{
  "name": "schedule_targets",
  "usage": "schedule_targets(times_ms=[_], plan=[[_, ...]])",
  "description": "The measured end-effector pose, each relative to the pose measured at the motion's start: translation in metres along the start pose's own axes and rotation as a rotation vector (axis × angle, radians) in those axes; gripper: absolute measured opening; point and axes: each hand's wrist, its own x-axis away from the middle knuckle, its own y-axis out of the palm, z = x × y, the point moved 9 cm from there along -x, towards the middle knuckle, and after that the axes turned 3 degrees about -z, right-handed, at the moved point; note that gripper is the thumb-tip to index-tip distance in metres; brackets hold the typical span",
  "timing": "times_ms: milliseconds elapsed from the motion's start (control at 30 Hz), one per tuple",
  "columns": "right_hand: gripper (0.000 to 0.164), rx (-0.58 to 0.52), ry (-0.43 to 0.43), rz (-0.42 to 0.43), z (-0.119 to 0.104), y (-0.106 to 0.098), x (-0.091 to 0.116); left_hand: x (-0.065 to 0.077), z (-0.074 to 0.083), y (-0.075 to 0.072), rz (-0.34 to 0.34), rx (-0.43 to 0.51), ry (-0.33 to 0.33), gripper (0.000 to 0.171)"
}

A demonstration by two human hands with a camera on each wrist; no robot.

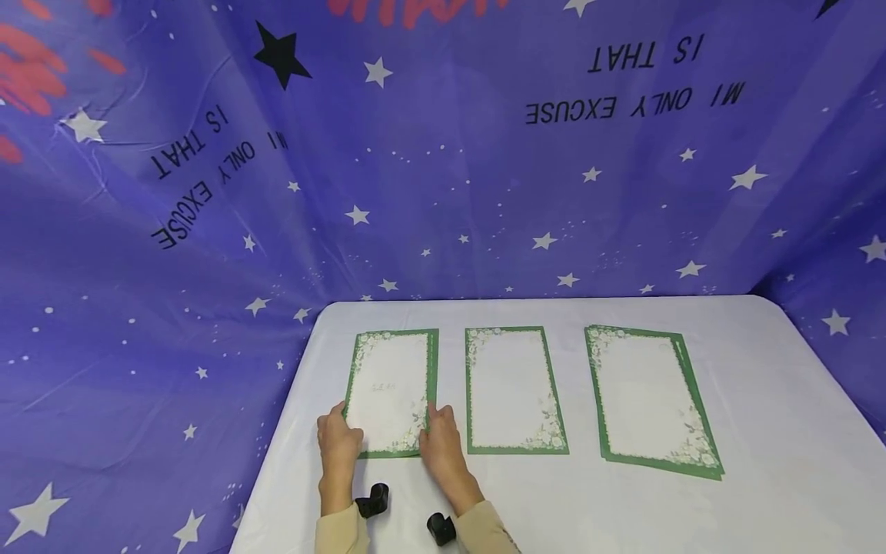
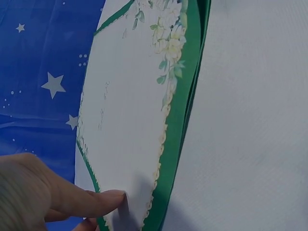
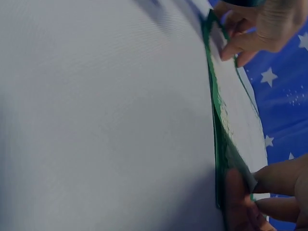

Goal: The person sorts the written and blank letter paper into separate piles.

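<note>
Bordered paper sheets with green edges and white flowers point(image 1: 388, 385) lie in a slightly uneven pile at the table's left, faint writing on the top one. My left hand point(image 1: 338, 448) holds its near left edge, thumb on the face and other fingers at the rim. At the near right corner my right hand point(image 1: 443, 454) pinches the top sheet. In the right wrist view that corner of the sheet point(image 3: 233, 139) bends up, leaving a gap above the green layer beneath, and the left hand point(image 3: 269, 29) grips the far end.
A single matching sheet point(image 1: 512, 392) lies in the middle, and a slightly fanned pile of sheets point(image 1: 651, 400) to its right. All are on a white-covered table point(image 1: 782, 431). A blue star-print curtain point(image 1: 484, 192) borders its back and sides. Black wrist devices point(image 1: 374, 500) sit by both wrists.
</note>
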Motion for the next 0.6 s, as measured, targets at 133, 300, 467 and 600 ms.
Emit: schedule_targets(times_ms=[133, 300, 467, 600], plan=[[0.050, 0.039, -0.009, -0.027, -0.003, -0.003, 0.000, 0.000, 0.003, 0.001, 0.002, -0.032, 0.002, 0.066], [0.052, -0.017, -0.011, -0.112, 0.005, -0.004, -0.008, 0.003, 0.011, 0.000, 0.043, -0.084, 0.051, 0.059], [0.048, -0.137, -0.009, -0.136, 0.019, -0.021, -0.012, 0.008, 0.022, 0.003, 0.101, -0.138, 0.090, 0.053], [0.037, -0.180, -0.033, 0.022, 0.034, -0.062, -0.013, 0.012, 0.040, 0.008, 0.210, -0.069, 0.153, 0.062]])
